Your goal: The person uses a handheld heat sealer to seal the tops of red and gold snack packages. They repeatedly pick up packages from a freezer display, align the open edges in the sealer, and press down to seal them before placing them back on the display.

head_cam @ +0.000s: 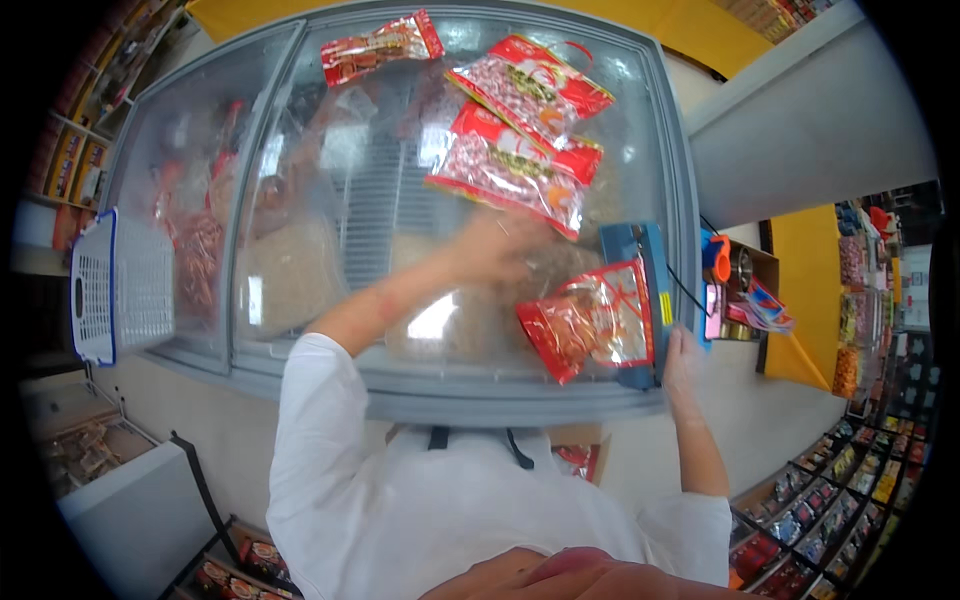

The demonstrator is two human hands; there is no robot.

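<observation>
My left hand [510, 244], blurred, reaches over the glass lid of a chest freezer [360, 300], just below two overlapping red plastic food packets, the lower [517, 161] and the upper [532, 90]. Whether its fingers touch the lower packet cannot be told. At the right edge of the lid, my right hand [681, 364] is beside a blue device, apparently a heat sealer [664, 300]; blur hides its fingers. A red and clear packet [592, 322] lies with its right end against that device. A smaller red packet [382, 46] lies near the freezer's far edge.
A white plastic basket [142, 281] with a blue rim stands at the left. Beyond the freezer's right side are a grey pillar [810, 127], an orange tape dispenser or similar item [720, 259] and a yellow-covered surface [802, 300]. A black cable [686, 289] runs from the device.
</observation>
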